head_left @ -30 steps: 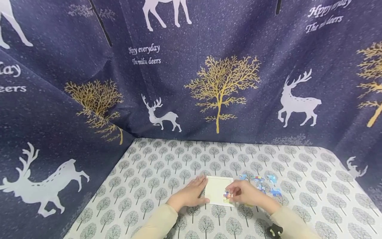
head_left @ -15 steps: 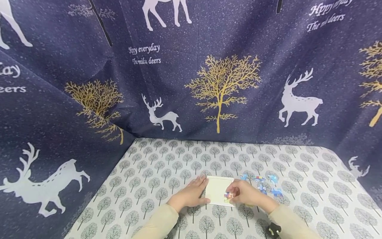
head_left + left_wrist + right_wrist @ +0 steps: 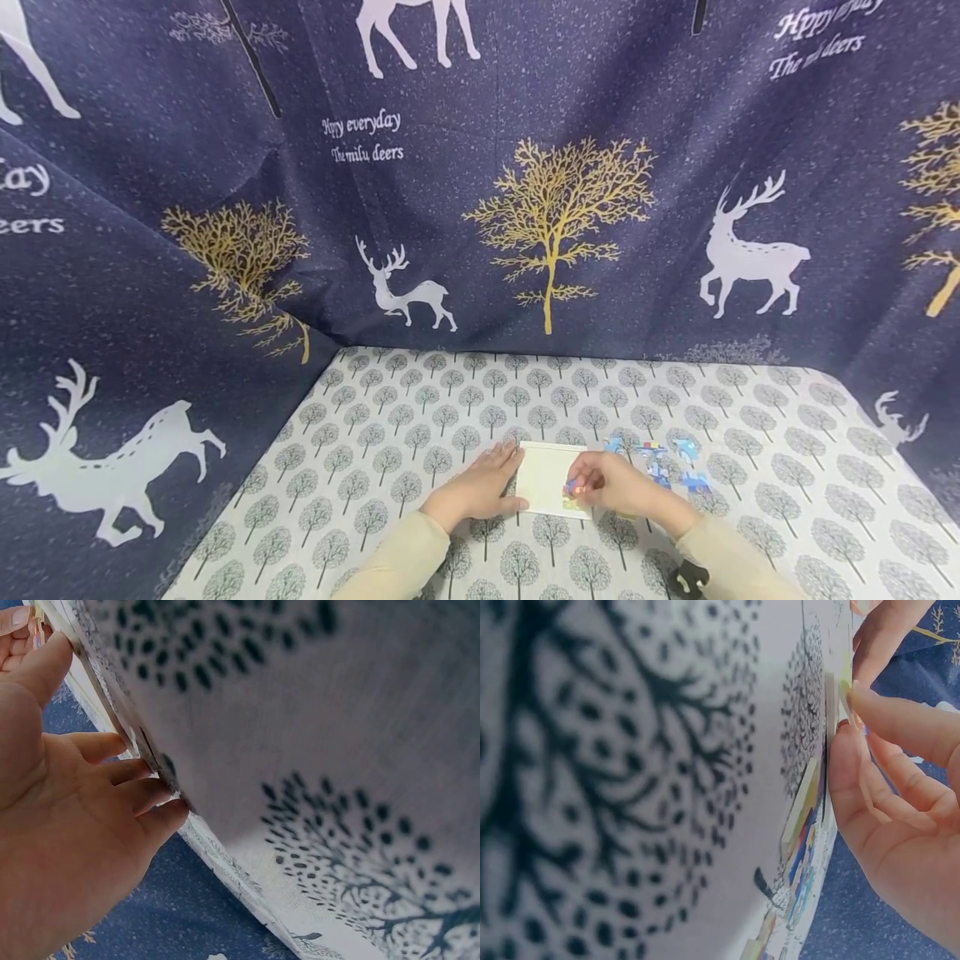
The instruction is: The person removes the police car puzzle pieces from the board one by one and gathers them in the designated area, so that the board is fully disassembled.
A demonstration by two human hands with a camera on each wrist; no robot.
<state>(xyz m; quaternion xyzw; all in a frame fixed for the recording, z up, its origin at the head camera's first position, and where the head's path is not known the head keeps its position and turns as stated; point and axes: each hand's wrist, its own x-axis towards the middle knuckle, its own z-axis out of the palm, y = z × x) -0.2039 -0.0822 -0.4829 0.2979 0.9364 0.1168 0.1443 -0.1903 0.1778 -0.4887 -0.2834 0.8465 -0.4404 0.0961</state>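
A shallow cream puzzle tray [image 3: 540, 471] lies flat on the tree-print cloth. My left hand [image 3: 483, 483] rests along its left side, thumb near the front corner and fingers extended; in the left wrist view the left hand's fingertips [image 3: 174, 810] meet the tray edge and cloth. At the tray's front right corner my right hand [image 3: 615, 483] pinches a colourful jigsaw piece [image 3: 572, 492] between thumb and fingers. The right wrist view shows the right hand [image 3: 900, 802] from the side, with the piece's thin edge [image 3: 845, 697] at the fingertips.
Several blue jigsaw pieces [image 3: 693, 482] lie to the right of the tray, partly behind the right hand. A black band with a light clasp shows at the right sleeve [image 3: 731, 554]. Dark blue deer-print fabric [image 3: 420, 208] hangs behind the table.
The right fingers have shifted slightly over the piece at the tray's front right corner, which sits almost in the same place. The left hand keeps its position on the tray.
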